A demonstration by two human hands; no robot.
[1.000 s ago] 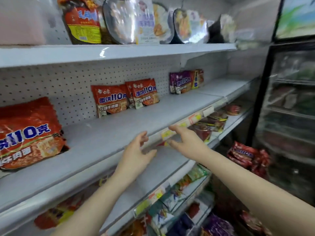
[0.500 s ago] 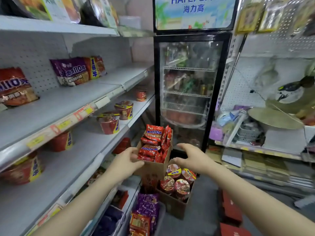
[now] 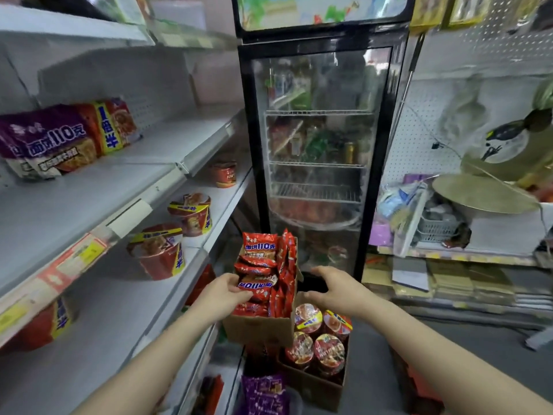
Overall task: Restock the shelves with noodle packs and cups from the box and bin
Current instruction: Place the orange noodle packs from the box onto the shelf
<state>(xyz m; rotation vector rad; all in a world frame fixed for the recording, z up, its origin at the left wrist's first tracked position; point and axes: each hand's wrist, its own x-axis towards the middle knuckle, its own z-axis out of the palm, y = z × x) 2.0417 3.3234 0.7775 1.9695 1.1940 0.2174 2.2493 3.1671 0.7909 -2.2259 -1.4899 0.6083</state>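
A cardboard box [image 3: 257, 329] on the floor by the shelving is stuffed with red noodle packs [image 3: 259, 250]. My left hand [image 3: 220, 298] reaches into it, and its thumb and fingers pinch the red noodle pack [image 3: 256, 287] at the box's left side. My right hand [image 3: 332, 287] hovers just right of the box's right rim with fingers loosely spread and holds nothing. Below it, a second box [image 3: 314, 387] holds several red noodle cups [image 3: 317, 339]. The white shelf [image 3: 98, 310] to the left carries noodle cups [image 3: 161, 250]. The shelf above carries purple and red packs [image 3: 54, 142].
A black glass-door fridge [image 3: 314, 145] stands straight behind the boxes. Purple packs [image 3: 263, 390] sit in a bin at the bottom of the view. On the right, a pegboard rack holds baskets and household goods [image 3: 443, 223]. Stacked flat items [image 3: 449, 283] lie on its low shelf.
My view swung right from the shelf to the boxes on the floor. Both hands dropped from the shelf edge to the pack box, and my left hand now pinches a red pack.
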